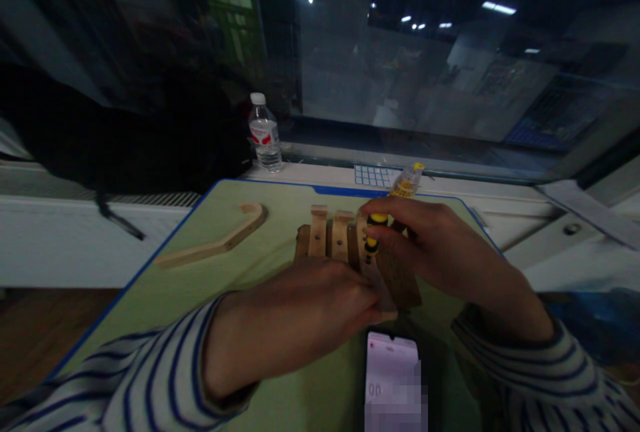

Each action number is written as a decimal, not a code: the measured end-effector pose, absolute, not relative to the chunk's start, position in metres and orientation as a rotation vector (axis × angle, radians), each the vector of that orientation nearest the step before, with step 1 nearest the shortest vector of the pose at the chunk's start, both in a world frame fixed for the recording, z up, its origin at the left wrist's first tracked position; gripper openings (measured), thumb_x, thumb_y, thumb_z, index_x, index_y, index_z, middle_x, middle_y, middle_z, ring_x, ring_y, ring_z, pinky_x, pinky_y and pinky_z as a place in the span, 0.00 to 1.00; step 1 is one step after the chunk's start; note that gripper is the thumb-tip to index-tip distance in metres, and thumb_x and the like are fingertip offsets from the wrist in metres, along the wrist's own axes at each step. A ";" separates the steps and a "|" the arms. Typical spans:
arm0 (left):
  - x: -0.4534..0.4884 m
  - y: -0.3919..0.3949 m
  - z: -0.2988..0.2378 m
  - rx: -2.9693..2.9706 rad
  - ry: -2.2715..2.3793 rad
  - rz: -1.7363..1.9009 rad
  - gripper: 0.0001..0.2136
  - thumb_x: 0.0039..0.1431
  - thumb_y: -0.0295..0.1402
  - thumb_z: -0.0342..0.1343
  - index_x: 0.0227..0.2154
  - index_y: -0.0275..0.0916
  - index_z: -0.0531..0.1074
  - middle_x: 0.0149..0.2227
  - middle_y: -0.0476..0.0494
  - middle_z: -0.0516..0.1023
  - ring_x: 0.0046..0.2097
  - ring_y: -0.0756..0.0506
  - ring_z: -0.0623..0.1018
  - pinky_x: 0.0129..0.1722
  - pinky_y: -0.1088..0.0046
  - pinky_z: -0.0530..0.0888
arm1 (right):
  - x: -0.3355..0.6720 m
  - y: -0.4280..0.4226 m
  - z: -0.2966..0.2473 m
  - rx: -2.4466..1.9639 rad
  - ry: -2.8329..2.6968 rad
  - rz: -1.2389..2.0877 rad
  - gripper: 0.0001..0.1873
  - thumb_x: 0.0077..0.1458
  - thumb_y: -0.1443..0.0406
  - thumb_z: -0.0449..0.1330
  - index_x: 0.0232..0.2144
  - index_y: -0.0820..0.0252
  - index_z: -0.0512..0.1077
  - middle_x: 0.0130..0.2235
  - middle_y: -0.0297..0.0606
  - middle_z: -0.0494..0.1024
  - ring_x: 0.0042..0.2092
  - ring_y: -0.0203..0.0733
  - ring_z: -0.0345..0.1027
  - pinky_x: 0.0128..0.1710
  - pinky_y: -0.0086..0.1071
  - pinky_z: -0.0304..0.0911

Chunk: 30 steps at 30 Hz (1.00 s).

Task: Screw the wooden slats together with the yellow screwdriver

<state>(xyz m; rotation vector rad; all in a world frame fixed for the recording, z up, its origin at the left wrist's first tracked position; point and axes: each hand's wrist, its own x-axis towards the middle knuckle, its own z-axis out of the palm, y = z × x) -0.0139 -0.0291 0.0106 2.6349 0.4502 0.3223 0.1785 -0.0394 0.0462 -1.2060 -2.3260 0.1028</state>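
Note:
A wooden assembly of upright slats (330, 235) on a darker wooden base stands in the middle of the green table (200, 285). My left hand (310, 305) lies over the near side of it, fingers pressed against the wood. My right hand (430, 239) is closed round a yellow and black screwdriver (373, 235), held upright with its tip down at the assembly. Both sleeves are white with blue stripes.
A curved wooden piece (220, 239) lies to the left on the table. A phone (393, 379) with a lit screen rests at the near edge. A water bottle (265, 133) and a small yellow bottle (407, 182) stand on the window ledge behind.

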 end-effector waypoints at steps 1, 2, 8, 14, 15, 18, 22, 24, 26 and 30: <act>-0.014 -0.029 0.011 2.642 0.453 0.313 0.11 0.68 0.33 0.46 0.36 0.40 0.74 0.35 0.48 0.80 0.37 0.48 0.79 0.36 0.74 0.70 | 0.178 -0.039 0.046 -1.201 -2.320 0.098 0.14 0.63 0.61 0.53 0.50 0.56 0.68 0.48 0.36 0.78 0.45 0.38 0.74 0.45 0.32 0.66; -0.013 -0.030 0.011 2.650 0.460 0.297 0.11 0.68 0.33 0.46 0.36 0.40 0.74 0.35 0.48 0.80 0.36 0.48 0.79 0.36 0.74 0.70 | 0.178 -0.039 0.045 -1.196 -2.317 0.097 0.15 0.63 0.61 0.53 0.51 0.56 0.67 0.49 0.36 0.78 0.46 0.38 0.73 0.46 0.32 0.66; -0.014 -0.030 0.013 2.678 0.459 0.301 0.10 0.68 0.34 0.47 0.34 0.41 0.74 0.34 0.50 0.80 0.36 0.48 0.79 0.35 0.73 0.68 | 0.178 -0.038 0.045 -1.173 -2.333 0.125 0.12 0.63 0.63 0.53 0.47 0.56 0.70 0.45 0.35 0.79 0.45 0.38 0.73 0.45 0.31 0.66; -0.016 -0.029 0.008 2.652 0.453 0.292 0.13 0.69 0.34 0.45 0.36 0.40 0.75 0.35 0.47 0.80 0.37 0.47 0.79 0.37 0.74 0.70 | 0.180 -0.040 0.046 -1.177 -2.341 0.107 0.16 0.63 0.65 0.52 0.52 0.61 0.68 0.50 0.38 0.77 0.49 0.38 0.72 0.49 0.31 0.65; -0.016 -0.029 0.008 2.643 0.445 0.309 0.13 0.69 0.34 0.45 0.37 0.40 0.75 0.36 0.47 0.80 0.38 0.47 0.79 0.38 0.74 0.70 | 0.180 -0.041 0.046 -1.181 -2.344 0.117 0.16 0.63 0.66 0.52 0.52 0.61 0.68 0.51 0.38 0.77 0.49 0.37 0.72 0.49 0.30 0.65; -0.016 -0.029 0.009 2.621 0.434 0.346 0.13 0.69 0.34 0.44 0.37 0.40 0.75 0.36 0.46 0.80 0.39 0.47 0.79 0.40 0.74 0.71 | 0.180 -0.041 0.047 -1.193 -2.344 0.116 0.16 0.63 0.67 0.51 0.52 0.60 0.68 0.50 0.37 0.78 0.49 0.36 0.72 0.49 0.29 0.64; -0.016 -0.029 0.009 2.612 0.430 0.345 0.13 0.68 0.35 0.45 0.36 0.40 0.75 0.35 0.46 0.80 0.39 0.47 0.79 0.40 0.74 0.72 | 0.179 -0.041 0.047 -1.212 -2.339 0.114 0.15 0.63 0.66 0.52 0.50 0.59 0.69 0.48 0.35 0.78 0.46 0.35 0.73 0.45 0.27 0.65; -0.016 -0.029 0.009 2.613 0.434 0.337 0.13 0.68 0.35 0.45 0.36 0.40 0.75 0.35 0.46 0.80 0.38 0.47 0.79 0.40 0.73 0.72 | 0.179 -0.041 0.048 -1.225 -2.329 0.110 0.14 0.63 0.65 0.52 0.49 0.58 0.70 0.47 0.34 0.79 0.44 0.35 0.73 0.42 0.26 0.65; -0.016 -0.029 0.010 2.614 0.433 0.327 0.13 0.68 0.34 0.45 0.36 0.40 0.75 0.35 0.46 0.80 0.38 0.47 0.79 0.39 0.73 0.71 | 0.180 -0.041 0.048 -1.238 -2.324 0.101 0.13 0.63 0.64 0.53 0.48 0.57 0.70 0.45 0.33 0.80 0.41 0.34 0.74 0.38 0.26 0.65; -0.017 -0.029 0.014 2.631 0.440 0.300 0.12 0.68 0.34 0.45 0.36 0.40 0.75 0.35 0.46 0.80 0.37 0.47 0.79 0.38 0.74 0.71 | 0.180 -0.041 0.049 -1.257 -2.323 0.112 0.12 0.63 0.63 0.53 0.47 0.56 0.70 0.44 0.32 0.80 0.39 0.34 0.74 0.35 0.26 0.64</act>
